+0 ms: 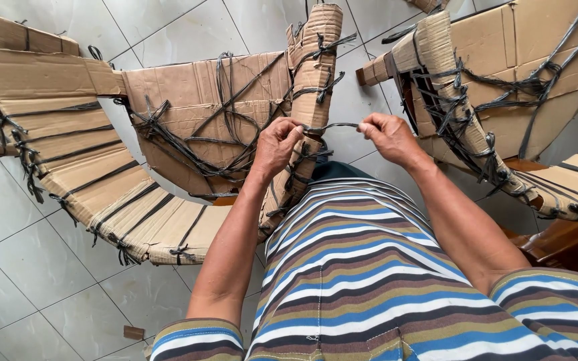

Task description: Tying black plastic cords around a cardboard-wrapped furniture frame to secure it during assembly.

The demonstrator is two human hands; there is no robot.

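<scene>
1. Left hand [277, 144] and right hand [384, 136] each pinched an end of a dark strap [332, 126], pulled taut between them.
2. The strap sat against the wrapped leg [312, 80] of a cardboard-covered piece [215, 100] standing on the tiled floor [41, 281], near the person's striped lap [356, 267].
3. Other straps already criss-crossed the cardboard.
4. A second wrapped piece [503, 73] stood to the right, a slatted one [68, 147] to the left.
5. Judged step: tying off a strap around the leg. Next move likely needs both ends kept tight while knotting.
</scene>
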